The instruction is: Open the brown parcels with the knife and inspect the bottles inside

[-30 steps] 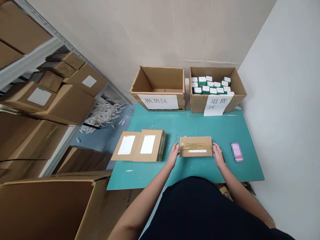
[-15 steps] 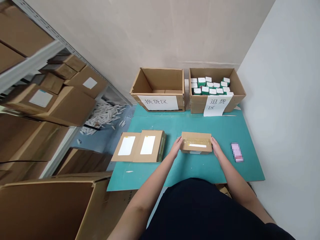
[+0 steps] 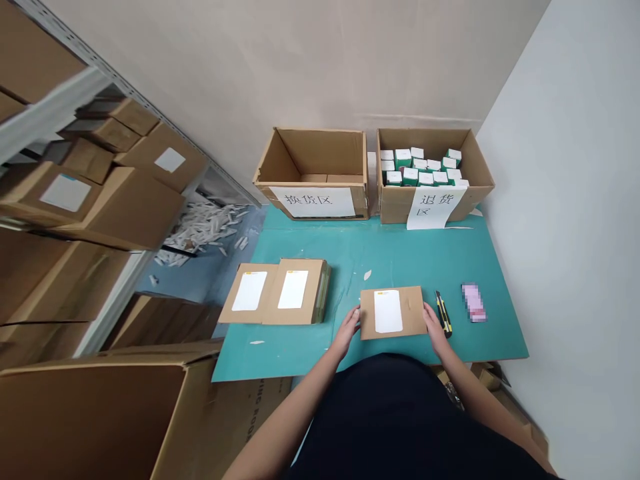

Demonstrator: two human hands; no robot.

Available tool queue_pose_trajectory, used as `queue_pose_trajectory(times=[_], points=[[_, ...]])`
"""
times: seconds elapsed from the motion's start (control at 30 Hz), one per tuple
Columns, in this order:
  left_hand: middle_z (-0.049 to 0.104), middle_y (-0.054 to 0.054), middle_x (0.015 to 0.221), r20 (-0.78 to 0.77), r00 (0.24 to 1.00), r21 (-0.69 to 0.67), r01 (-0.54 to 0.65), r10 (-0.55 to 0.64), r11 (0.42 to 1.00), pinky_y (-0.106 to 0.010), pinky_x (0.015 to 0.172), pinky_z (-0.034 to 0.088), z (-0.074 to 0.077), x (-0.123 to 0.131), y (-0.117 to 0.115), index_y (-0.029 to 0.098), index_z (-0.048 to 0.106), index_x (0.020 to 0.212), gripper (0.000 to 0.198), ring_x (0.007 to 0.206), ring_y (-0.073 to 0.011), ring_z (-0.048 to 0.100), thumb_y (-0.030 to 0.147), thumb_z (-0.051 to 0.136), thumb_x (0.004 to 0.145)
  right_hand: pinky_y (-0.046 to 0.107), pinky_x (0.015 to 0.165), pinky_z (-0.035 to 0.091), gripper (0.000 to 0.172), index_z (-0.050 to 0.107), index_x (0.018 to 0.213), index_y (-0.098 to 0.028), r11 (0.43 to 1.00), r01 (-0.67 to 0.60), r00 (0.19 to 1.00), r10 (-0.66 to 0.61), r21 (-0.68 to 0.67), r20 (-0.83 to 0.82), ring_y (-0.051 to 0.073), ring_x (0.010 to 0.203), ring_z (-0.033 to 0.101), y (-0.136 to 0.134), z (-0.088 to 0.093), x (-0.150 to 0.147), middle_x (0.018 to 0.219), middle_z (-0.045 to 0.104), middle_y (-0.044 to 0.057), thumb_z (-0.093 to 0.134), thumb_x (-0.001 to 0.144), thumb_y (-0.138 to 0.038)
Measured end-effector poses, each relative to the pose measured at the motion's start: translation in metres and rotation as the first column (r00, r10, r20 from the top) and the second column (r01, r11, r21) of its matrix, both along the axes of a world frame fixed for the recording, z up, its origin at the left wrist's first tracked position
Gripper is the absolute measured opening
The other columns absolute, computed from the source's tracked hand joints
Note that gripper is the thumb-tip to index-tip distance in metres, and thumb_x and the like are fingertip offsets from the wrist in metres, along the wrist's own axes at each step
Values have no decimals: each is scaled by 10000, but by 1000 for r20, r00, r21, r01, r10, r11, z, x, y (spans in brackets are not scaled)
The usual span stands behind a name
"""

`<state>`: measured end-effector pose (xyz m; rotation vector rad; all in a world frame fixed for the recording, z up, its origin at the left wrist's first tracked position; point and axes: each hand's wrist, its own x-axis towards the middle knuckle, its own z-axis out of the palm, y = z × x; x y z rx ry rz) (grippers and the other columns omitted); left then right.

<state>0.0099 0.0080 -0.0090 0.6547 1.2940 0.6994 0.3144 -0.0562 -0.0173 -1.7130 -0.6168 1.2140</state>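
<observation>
A flat brown box (image 3: 407, 313) is held between the left hand (image 3: 347, 331) and the right hand (image 3: 435, 331), and it is pressed at both ends by the bent fingers. A white label (image 3: 389, 311) is stuck on top. The box is resting on a green table (image 3: 480, 340). A yellow and black box cutter (image 3: 443, 313) is lying just beside the right hand. Two more brown boxes (image 3: 270, 293) are lying to the left of the left hand.

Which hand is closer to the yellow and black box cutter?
The right hand is closer: it is right beside the box cutter, just to its left. The left hand is farther away, on the far side of the cardboard parcel.
</observation>
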Motion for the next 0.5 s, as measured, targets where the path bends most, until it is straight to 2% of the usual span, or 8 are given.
queue_pose_trajectory(times=[0.1, 0.27, 0.37, 0.5], points=[[581, -143, 1465, -19, 1000, -22, 3, -4, 1000, -460, 1067, 461, -1, 5, 3, 264, 645, 1316, 706, 1375, -345, 517, 723, 681, 782, 489, 1123, 464, 665, 696, 1273, -302, 998, 20, 1000, -20, -52, -4, 336, 1355, 545, 6, -1, -3, 1404, 644, 62, 685, 748, -710], [579, -127, 1472, -53, 997, -75, 48, -52, 996, -460, 1011, 492, 6, 19, 28, 288, 617, 1341, 729, 1371, -362, 515, 699, 725, 749, 515, 1050, 523, 651, 694, 1274, -322, 997, -23, 991, 13, -74, -136, 346, 1245, 637, 42, 9, 0, 1304, 711, 45, 732, 726, -670], [629, -120, 1406, -58, 998, -10, 39, -39, 999, -460, 999, 497, 13, 23, 40, 278, 636, 1288, 682, 1338, -353, 541, 702, 705, 758, 501, 1025, 539, 649, 666, 1296, -341, 1000, -24, 989, 22, -14, -144, 330, 1240, 640, 56, 18, 3, 1321, 702, 28, 716, 739, -670], [642, -106, 1363, -65, 997, 136, -22, 32, 990, -409, 1002, 494, 23, 18, 45, 267, 631, 1220, 607, 1299, -298, 558, 731, 582, 831, 467, 986, 557, 624, 619, 1329, -344, 999, 0, 995, 5, 52, -100, 314, 1311, 579, 57, 31, 4, 1399, 646, 39, 609, 817, -700]])
